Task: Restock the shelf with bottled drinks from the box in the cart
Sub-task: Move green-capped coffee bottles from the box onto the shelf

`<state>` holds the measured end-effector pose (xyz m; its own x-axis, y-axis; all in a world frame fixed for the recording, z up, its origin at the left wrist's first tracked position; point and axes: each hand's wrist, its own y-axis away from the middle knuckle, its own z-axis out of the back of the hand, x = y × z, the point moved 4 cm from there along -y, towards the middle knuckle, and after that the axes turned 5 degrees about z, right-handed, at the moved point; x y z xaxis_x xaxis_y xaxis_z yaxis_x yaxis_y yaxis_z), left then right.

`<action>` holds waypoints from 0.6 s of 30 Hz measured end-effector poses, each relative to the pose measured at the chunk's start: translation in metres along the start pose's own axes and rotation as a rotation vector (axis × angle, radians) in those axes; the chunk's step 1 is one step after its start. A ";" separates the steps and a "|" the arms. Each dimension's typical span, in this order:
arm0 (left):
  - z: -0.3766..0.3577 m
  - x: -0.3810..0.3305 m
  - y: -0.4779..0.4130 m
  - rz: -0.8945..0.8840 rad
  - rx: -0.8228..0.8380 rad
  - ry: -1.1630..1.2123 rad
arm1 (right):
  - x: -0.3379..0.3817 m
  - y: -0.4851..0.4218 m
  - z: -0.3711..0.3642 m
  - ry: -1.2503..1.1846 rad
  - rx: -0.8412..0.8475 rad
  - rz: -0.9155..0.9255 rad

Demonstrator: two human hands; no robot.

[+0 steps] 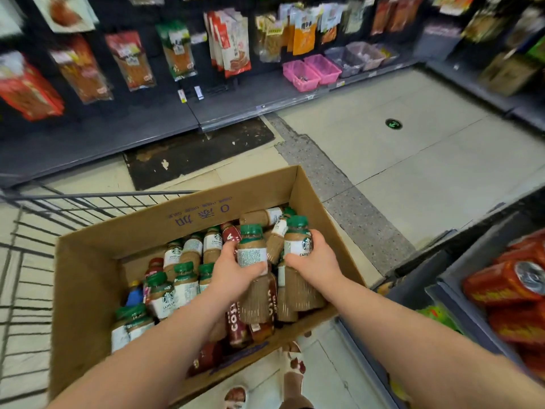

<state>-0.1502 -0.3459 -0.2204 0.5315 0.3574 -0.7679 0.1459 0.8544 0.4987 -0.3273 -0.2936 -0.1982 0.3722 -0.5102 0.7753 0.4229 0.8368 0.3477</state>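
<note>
Bright, even light leaves soft shadows, while motion blur smears the hanging red and orange plastic snack packets (79, 69) and the red silver-ended cylinders (501, 286), and wide-angle distortion curves the edges.

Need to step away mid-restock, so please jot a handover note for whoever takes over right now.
Left hand: holds a green-capped coffee bottle upright.
Right hand: holds a second green-capped bottle upright beside it.
Things: both bottles are over the open cardboard box, which sits in the wire cart; many more bottles lie jumbled inside it.
Done: two bottles picked up; none seen placed on a shelf.
Left: shelve these two, then work through the box.
</note>
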 end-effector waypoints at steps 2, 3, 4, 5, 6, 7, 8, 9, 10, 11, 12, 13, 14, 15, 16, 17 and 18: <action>0.015 -0.012 0.009 -0.058 0.001 -0.017 | 0.015 0.014 0.004 -0.007 -0.042 0.017; 0.021 -0.019 0.014 -0.083 0.003 -0.013 | 0.021 0.021 0.007 -0.013 -0.067 0.025; 0.027 -0.025 0.019 -0.110 0.011 -0.003 | 0.027 0.028 0.011 -0.024 -0.095 0.031; 0.031 -0.032 0.023 -0.140 0.021 0.005 | 0.031 0.035 0.014 -0.040 -0.124 0.037; 0.034 -0.038 0.028 -0.173 0.034 0.011 | 0.036 0.042 0.018 -0.056 -0.157 0.045; 0.035 -0.044 0.033 -0.204 0.047 0.013 | 0.039 0.050 0.022 -0.067 -0.189 0.054; 0.036 -0.050 0.038 -0.233 0.063 0.013 | 0.042 0.059 0.027 -0.076 -0.217 0.063; 0.035 -0.056 0.043 -0.256 0.085 0.016 | 0.044 0.067 0.031 -0.084 -0.242 0.071; 0.033 -0.061 0.048 -0.276 0.115 0.024 | 0.044 0.075 0.035 -0.089 -0.266 0.076; 0.029 -0.066 0.053 -0.295 0.151 0.033 | 0.043 0.084 0.040 -0.093 -0.291 0.073; 0.024 -0.071 0.059 -0.312 0.190 0.040 | 0.042 0.093 0.046 -0.100 -0.320 0.064; 0.018 -0.076 0.064 -0.328 0.226 0.040 | 0.039 0.104 0.053 -0.108 -0.354 0.053; 0.011 -0.081 0.070 -0.343 0.257 0.037 | 0.035 0.115 0.061 -0.117 -0.392 0.042; 0.003 -0.085 0.076 -0.361 0.284 0.035 | 0.030 0.126 0.069 -0.122 -0.429 0.032; -0.007 -0.090 0.083 -0.381 0.311 0.034 | 0.025 0.138 0.077 -0.125 -0.464 0.019; -0.017 -0.094 0.091 -0.401 0.341 0.030 | 0.019 0.151 0.085 -0.128 -0.500 0.006; -0.027 -0.098 0.100 -0.422 0.374 0.027 | 0.013 0.164 0.094 -0.130 -0.541 -0.007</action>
<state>-0.2104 -0.2847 -0.1063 0.3418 0.0276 -0.9394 0.6298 0.7352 0.2508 -0.3305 -0.1447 -0.0813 0.2771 -0.4580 0.8447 0.8017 0.5948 0.0595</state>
